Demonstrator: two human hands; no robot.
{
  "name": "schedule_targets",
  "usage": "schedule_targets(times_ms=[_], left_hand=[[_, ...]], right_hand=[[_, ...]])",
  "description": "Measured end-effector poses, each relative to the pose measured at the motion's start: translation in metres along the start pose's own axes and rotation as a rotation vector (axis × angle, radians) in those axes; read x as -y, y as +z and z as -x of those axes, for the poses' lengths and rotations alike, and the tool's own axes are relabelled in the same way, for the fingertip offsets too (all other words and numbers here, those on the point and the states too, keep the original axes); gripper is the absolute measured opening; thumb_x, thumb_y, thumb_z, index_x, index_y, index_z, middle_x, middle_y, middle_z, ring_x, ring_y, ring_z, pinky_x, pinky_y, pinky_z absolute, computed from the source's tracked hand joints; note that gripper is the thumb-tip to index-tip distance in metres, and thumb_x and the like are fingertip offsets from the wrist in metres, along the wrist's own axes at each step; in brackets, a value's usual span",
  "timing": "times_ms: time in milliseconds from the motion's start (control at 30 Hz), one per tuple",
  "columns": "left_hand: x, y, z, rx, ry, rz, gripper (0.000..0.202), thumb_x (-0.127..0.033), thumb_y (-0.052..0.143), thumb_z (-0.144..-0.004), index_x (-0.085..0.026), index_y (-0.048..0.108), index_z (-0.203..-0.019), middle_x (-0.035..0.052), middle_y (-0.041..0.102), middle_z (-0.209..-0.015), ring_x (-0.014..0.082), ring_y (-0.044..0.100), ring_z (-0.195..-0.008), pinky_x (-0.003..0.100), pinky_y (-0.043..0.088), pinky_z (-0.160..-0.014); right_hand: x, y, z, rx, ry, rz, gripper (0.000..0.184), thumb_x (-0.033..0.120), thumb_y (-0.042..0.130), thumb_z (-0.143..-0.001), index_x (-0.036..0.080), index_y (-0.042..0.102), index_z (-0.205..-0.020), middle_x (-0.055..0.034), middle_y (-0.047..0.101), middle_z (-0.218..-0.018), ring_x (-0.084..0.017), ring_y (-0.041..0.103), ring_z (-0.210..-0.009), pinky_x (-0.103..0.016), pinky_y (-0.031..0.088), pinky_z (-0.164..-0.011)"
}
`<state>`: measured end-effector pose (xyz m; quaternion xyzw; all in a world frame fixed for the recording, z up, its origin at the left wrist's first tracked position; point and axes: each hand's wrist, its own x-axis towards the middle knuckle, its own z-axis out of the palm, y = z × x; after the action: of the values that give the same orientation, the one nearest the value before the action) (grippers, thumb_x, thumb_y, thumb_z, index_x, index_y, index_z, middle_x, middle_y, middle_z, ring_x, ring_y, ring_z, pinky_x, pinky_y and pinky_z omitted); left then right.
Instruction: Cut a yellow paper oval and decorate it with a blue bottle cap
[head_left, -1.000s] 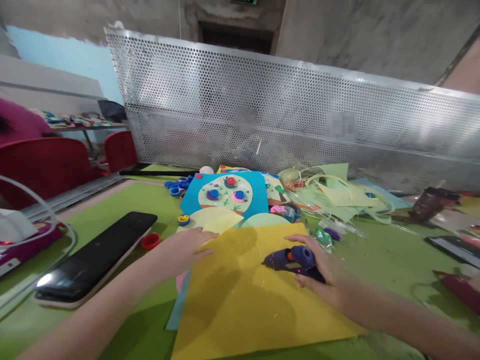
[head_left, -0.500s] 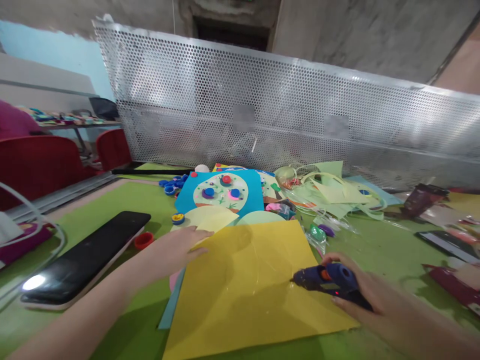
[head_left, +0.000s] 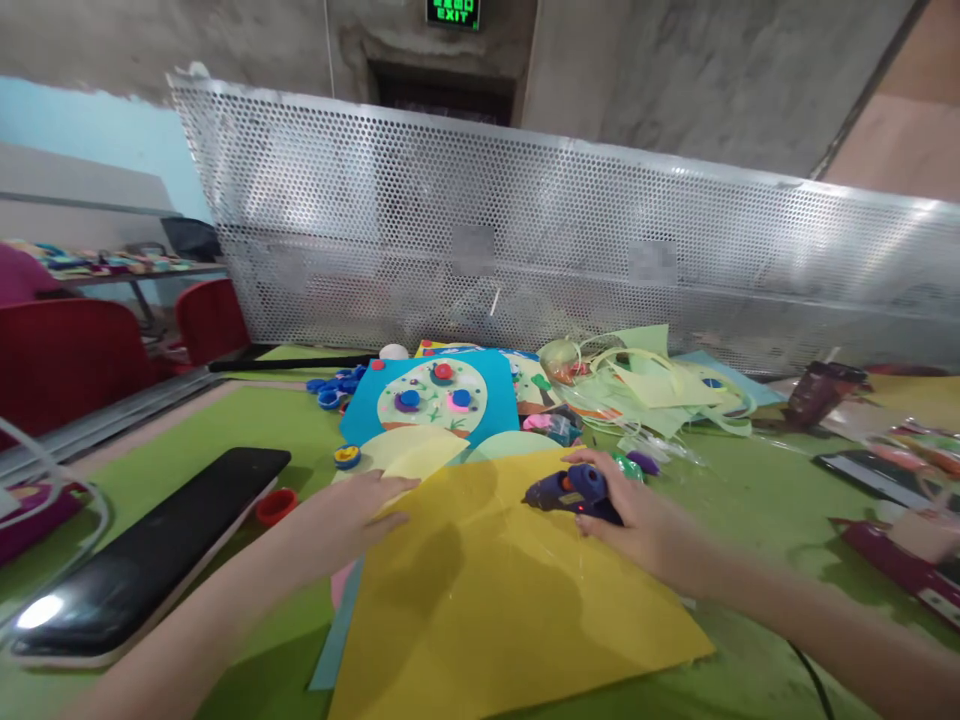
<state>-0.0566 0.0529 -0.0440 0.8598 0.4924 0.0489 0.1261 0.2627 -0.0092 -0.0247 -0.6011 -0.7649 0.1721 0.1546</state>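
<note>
A dark blue hot glue gun (head_left: pixel 566 490) with a small red light is in my right hand (head_left: pixel 637 515), its fingers wrapped round the handle. Its nozzle points left, close over a large yellow sheet of paper (head_left: pixel 465 630); whether it touches cannot be told. Faint shiny glue lines cross the sheet's middle. My left hand (head_left: pixel 367 515) lies at the sheet's upper left edge, thumb and fingers stretched out and apart on it. Under the sheet, a light blue sheet (head_left: pixel 330 650) and a pale yellow rounded paper (head_left: pixel 420 452) stick out.
A blue card (head_left: pixel 502 390) with a pale circle and bottle caps lies behind. To the left are a black power bank-like device (head_left: pixel 157 550), a red cap (head_left: pixel 277 507) and a blue-yellow cap (head_left: pixel 346 457). Paper scraps (head_left: pixel 637 370) heap up before a perforated metal screen (head_left: pixel 562 220).
My right hand has moved the glue gun left and away from me across the yellow sheet. My left hand stays at the sheet's edge. The view has tilted up slightly.
</note>
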Motion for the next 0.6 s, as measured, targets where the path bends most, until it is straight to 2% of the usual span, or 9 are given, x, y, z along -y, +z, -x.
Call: schedule_targets(times_ms=[233,333,433,600], left_hand=[[-0.006,-0.004,0.001,0.051,-0.025,0.014,0.041,-0.029,0.041,-0.087,-0.022,0.053,-0.126,0.0103,0.061,-0.123,0.0317,0.055,-0.111,0.043,0.044,-0.093],[-0.008,-0.005,0.001,0.057,-0.023,0.023,0.041,-0.030,0.041,-0.087,-0.021,0.053,-0.125,0.0115,0.061,-0.122,0.0319,0.055,-0.111,0.045,0.044,-0.091],[-0.007,-0.004,0.001,0.061,-0.020,0.025,0.041,-0.030,0.042,-0.088,-0.019,0.053,-0.126,0.0132,0.060,-0.123,0.0316,0.056,-0.110,0.046,0.044,-0.091],[0.000,-0.001,0.001,0.043,0.020,0.021,0.039,-0.033,0.042,-0.088,-0.021,0.053,-0.124,0.0095,0.061,-0.123,0.0276,0.056,-0.111,0.039,0.044,-0.092]], right_hand=[[0.005,0.001,-0.004,0.008,-0.002,0.049,0.042,0.032,0.045,-0.084,0.021,0.035,-0.122,-0.0097,0.066,-0.092,-0.031,0.061,-0.076,-0.042,0.045,-0.067],[-0.001,0.001,0.002,-0.016,0.010,0.058,0.034,0.036,0.044,-0.085,0.022,0.038,-0.116,-0.0094,0.065,-0.092,-0.029,0.061,-0.077,-0.040,0.045,-0.067],[-0.011,-0.002,0.009,-0.027,0.017,0.065,0.036,0.038,0.043,-0.083,0.021,0.037,-0.115,-0.0104,0.064,-0.096,-0.030,0.061,-0.080,-0.041,0.045,-0.068],[-0.025,-0.004,0.019,-0.092,0.033,0.004,0.036,0.041,0.041,-0.085,0.025,0.033,-0.116,-0.0065,0.064,-0.090,-0.028,0.063,-0.075,-0.038,0.048,-0.063]])
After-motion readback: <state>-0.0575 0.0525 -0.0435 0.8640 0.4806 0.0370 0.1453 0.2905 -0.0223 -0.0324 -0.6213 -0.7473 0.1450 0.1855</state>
